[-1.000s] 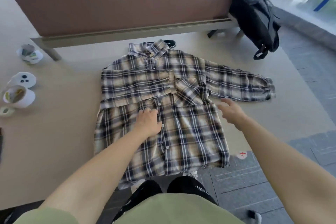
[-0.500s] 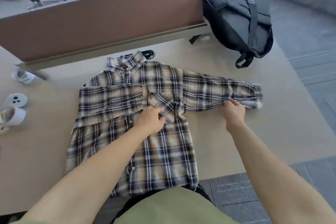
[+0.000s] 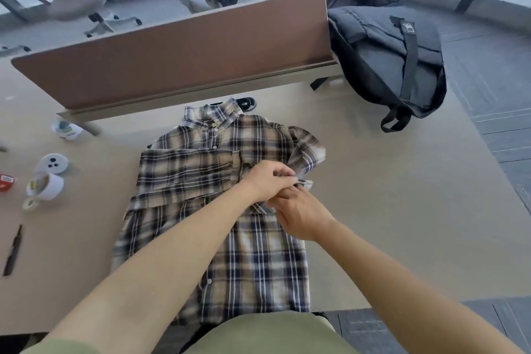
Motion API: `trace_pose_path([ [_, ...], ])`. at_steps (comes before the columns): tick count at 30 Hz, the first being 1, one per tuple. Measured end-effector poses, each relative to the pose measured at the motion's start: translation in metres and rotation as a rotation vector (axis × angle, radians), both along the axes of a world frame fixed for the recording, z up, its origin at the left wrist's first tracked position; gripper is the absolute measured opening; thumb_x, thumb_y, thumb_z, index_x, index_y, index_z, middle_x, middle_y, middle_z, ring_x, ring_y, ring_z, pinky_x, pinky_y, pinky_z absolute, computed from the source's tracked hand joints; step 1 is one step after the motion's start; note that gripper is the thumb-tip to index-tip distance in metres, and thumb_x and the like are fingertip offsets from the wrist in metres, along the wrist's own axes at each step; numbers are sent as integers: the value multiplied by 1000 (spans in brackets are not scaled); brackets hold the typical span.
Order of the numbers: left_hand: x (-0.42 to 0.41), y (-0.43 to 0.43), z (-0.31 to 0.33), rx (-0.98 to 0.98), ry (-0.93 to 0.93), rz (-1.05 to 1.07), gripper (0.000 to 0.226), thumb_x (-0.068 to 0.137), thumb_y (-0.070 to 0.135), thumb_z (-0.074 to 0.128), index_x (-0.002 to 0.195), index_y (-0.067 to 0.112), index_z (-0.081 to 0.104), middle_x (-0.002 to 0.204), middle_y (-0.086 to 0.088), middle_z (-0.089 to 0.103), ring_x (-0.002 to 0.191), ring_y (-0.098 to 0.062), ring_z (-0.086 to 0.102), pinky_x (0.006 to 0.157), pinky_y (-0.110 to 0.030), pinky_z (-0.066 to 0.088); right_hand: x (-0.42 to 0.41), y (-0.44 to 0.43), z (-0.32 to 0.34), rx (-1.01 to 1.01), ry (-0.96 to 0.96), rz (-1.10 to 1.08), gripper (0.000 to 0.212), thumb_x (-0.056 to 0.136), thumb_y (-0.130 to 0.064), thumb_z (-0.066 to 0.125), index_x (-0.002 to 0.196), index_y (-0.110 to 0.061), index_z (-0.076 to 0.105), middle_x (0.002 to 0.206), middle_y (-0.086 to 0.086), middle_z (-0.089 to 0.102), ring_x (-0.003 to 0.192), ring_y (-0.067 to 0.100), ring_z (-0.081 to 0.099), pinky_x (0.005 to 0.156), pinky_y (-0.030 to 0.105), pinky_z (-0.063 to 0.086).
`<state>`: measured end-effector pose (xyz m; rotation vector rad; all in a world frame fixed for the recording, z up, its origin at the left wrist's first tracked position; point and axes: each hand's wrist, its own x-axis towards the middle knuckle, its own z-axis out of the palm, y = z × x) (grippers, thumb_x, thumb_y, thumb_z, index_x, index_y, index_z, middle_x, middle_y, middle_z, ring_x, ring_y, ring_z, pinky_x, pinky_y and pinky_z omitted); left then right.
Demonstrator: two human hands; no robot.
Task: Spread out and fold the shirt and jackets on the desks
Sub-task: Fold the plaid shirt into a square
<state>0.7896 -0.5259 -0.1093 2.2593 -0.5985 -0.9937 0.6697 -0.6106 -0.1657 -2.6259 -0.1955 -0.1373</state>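
A beige and navy plaid shirt (image 3: 201,181) lies front up on the tan desk (image 3: 388,224), collar toward the divider. One sleeve is folded across the chest on the left side. The other sleeve (image 3: 307,155) is doubled back over the shirt's right shoulder, its cuff at the chest. My left hand (image 3: 268,182) and my right hand (image 3: 298,217) meet at that cuff over the chest pocket area. Both pinch the cuff's cloth between curled fingers. The hem hangs over the near desk edge.
A brown divider panel (image 3: 178,57) bounds the desk behind the shirt. A dark backpack (image 3: 385,57) sits at the back right. Tape rolls (image 3: 46,185), small cups and a black pen (image 3: 13,250) lie at the left. Office chairs stand beyond the divider.
My right hand has carried the outstretched sleeve's cuff leftward, folding that sleeve back over the chest. My left hand has shifted right to meet it. The camera view has tilted up.
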Motion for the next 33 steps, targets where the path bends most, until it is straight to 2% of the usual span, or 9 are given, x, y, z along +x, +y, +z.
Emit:
trace_pose_path([
  [5, 14, 13, 0, -71, -145, 131, 16, 99, 31, 57, 103, 22, 70, 96, 9, 69, 91, -11, 64, 83, -28, 51, -7, 2, -15, -43, 98, -29, 28, 85, -11, 64, 110, -18, 74, 119, 4, 68, 114, 28, 61, 96, 45, 51],
  [9, 49, 64, -18, -299, 210, 750, 16, 100, 29, 56, 98, 22, 70, 102, -4, 75, 99, -26, 70, 96, -48, 54, -2, 0, -20, -37, 285, -118, 37, 95, -19, 52, 130, -18, 62, 142, 3, 53, 134, 28, 47, 110, 41, 36],
  [12, 66, 119, -42, -149, 339, 922, 23, 99, 40, 55, 96, 21, 67, 104, -4, 73, 95, -23, 68, 96, -47, 53, 10, 3, -19, -71, 365, -142, 38, 98, -19, 46, 134, -22, 58, 144, 0, 49, 133, 26, 46, 112, 37, 32],
  [16, 78, 155, -65, 76, 283, 816, 47, 89, 64, 57, 91, 17, 60, 97, -1, 62, 95, -23, 60, 83, -39, 51, 27, 15, -10, -127, 459, -191, 43, 99, -18, 42, 140, -30, 50, 152, -2, 41, 140, 22, 37, 116, 38, 28],
  [20, 91, 152, -74, 205, 65, 641, 84, 82, 60, 70, 146, 17, 38, 145, -6, 48, 127, -28, 52, 93, -38, 46, 41, 28, -6, -216, 632, -187, 53, 101, -26, 42, 153, -29, 31, 159, 0, 29, 146, 23, 26, 119, 38, 22],
  [23, 99, 146, -79, 280, 49, 468, 101, 74, 60, 78, 151, 17, 28, 149, -8, 43, 129, -30, 51, 97, -39, 48, 48, 36, -9, -261, 712, -212, 56, 101, -31, 43, 154, -30, 27, 159, 0, 27, 146, 23, 25, 119, 39, 23],
  [26, 102, 147, -84, 364, -48, 267, 54, 82, 56, 71, 116, 19, 52, 111, 2, 63, 91, -19, 65, 74, -35, 55, 54, 41, -12, -241, 783, -282, 57, 101, -33, 45, 154, -30, 27, 159, -1, 28, 146, 24, 26, 118, 41, 26],
  [29, 106, 150, -77, 221, -133, 350, 19, 97, 40, 56, 97, 21, 58, 80, 3, 66, 65, -15, 63, 51, -27, 42, 57, 43, -14, -202, 843, -341, 56, 100, -38, 46, 154, -29, 30, 157, -2, 30, 145, 24, 28, 116, 43, 30],
  [33, 123, 173, -68, -107, 53, 780, 14, 92, 19, 62, 103, 20, 53, 96, 0, 62, 80, -16, 61, 67, -33, 53, 70, 52, -18, -361, 802, -409, 47, 100, -46, 39, 141, -23, 44, 148, 6, 42, 134, 29, 41, 108, 45, 37],
])
